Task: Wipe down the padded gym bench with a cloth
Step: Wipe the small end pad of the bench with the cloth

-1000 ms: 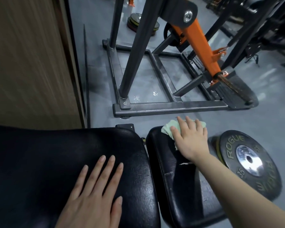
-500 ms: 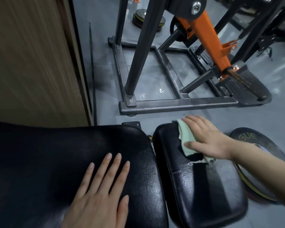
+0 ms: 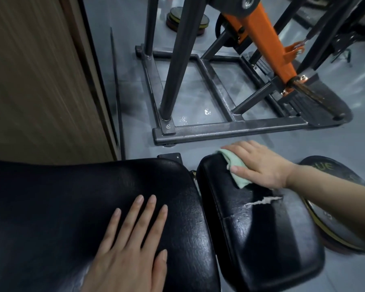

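The black padded bench has a long pad (image 3: 72, 207) on the left and a smaller seat pad (image 3: 272, 239) on the right, split by a narrow gap. A white tear (image 3: 263, 200) marks the seat pad's cover. My right hand (image 3: 259, 165) presses a pale green cloth (image 3: 237, 172) flat onto the far end of the seat pad, fingers pointing left. My left hand (image 3: 131, 247) rests palm down on the long pad with fingers spread, holding nothing.
A black weight plate (image 3: 335, 224) lies on the floor right of the seat pad, partly under my forearm. A steel machine frame (image 3: 230, 129) with an orange arm (image 3: 268, 43) stands just beyond the bench. A wooden wall panel (image 3: 40, 81) runs along the left.
My right hand turned from pointing forward to pointing left and swept the cloth across the far end of the seat pad. The tear has come into full view. My left hand stayed put.
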Available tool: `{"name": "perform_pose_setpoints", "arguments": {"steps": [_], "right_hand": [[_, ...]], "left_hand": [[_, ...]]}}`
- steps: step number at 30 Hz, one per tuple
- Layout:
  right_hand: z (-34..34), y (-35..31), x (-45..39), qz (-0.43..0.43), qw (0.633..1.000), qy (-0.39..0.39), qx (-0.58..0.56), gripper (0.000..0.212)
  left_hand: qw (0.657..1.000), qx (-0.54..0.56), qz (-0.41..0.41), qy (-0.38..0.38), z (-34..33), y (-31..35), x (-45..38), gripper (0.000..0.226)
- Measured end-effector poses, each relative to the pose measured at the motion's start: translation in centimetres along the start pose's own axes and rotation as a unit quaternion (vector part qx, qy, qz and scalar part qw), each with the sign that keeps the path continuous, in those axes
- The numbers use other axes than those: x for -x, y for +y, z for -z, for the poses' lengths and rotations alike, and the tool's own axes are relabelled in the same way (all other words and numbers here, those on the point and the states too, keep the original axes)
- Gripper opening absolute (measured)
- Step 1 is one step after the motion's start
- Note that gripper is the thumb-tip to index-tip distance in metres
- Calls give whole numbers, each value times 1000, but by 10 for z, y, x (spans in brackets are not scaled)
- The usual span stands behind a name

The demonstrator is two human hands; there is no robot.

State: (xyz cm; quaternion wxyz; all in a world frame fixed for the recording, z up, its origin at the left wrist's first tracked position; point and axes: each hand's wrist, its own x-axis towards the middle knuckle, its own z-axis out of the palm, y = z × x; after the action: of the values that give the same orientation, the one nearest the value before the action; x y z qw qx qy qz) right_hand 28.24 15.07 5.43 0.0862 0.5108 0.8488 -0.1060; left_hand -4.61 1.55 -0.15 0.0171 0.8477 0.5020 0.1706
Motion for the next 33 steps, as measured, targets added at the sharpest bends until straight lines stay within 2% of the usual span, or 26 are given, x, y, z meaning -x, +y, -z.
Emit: {"name": "perform_pose_setpoints", "arguments": {"steps": [3, 11, 15, 21, 25, 33], "right_hand": [[0, -23, -19, 17, 1000, -13, 20, 94], [3, -41, -21, 118, 993, 5, 26, 69], [0, -45, -12, 146, 988, 9, 43, 63], [-2, -41, 3, 236, 971, 10, 46, 55], [4, -40, -17, 195, 980, 8, 34, 57], [-10, -44, -1, -6, 999, 45, -4, 75]], "left_hand": [[1000, 6, 3, -2, 1, 0, 0, 69], [1000, 4, 5, -11, 2, 0, 0, 71], [1000, 2, 0, -11, 1, -1, 0, 71], [1000, 2, 2, -8, 1, -1, 0, 71], [1000, -1, 7, -10, 3, 1, 0, 69], [1000, -1, -1, -13, 5, 0, 0, 67]]}}
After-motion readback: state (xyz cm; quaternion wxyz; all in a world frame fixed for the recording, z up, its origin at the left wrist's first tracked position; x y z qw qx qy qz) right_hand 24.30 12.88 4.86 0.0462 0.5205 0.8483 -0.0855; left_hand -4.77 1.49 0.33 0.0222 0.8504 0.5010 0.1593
